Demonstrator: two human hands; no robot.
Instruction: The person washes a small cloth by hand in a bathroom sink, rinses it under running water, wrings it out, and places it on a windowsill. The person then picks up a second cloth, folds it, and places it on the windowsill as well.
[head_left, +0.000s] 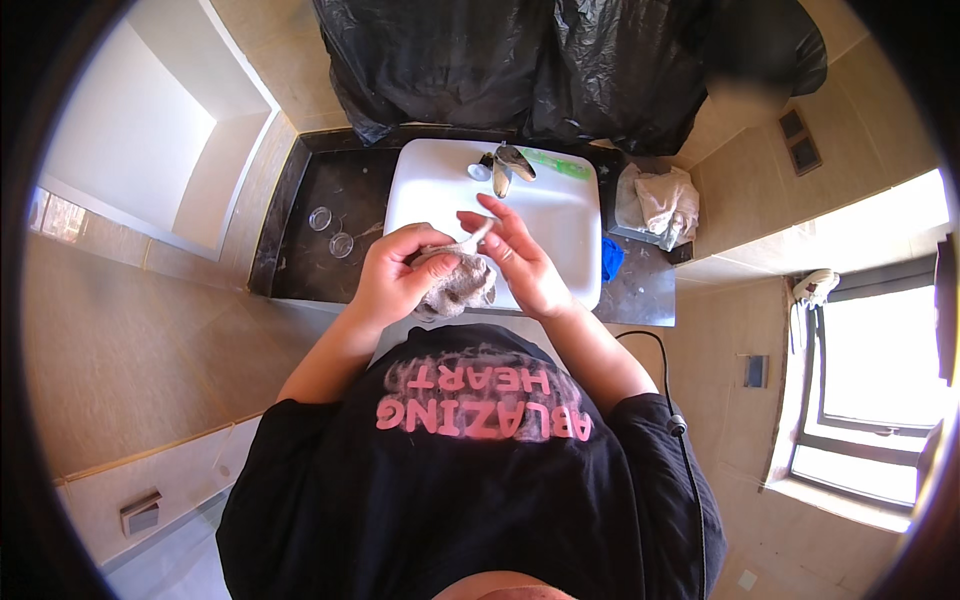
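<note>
Over the front of a white sink (559, 255), my left hand (405, 274) grips a bunched greyish cloth (454, 289) between thumb and fingers. A narrow whitish end sticks up out of the cloth towards my right hand (521, 259). The thumb of my right hand lies by that end, with its fingers spread; whether it pinches the end is hard to tell. Behind both hands, a metal faucet (504, 169) stands at the back of the sink. A small round white item (478, 172) lies beside it.
Two clear round glass or plastic items (320, 218) (340, 244) lie on the dark stone counter (300, 262) at left. Right of the sink are a blue item (612, 259) and a box with crumpled cloth (666, 202). Black plastic sheeting (450, 60) hangs behind. A cable (686, 457) runs by my right arm.
</note>
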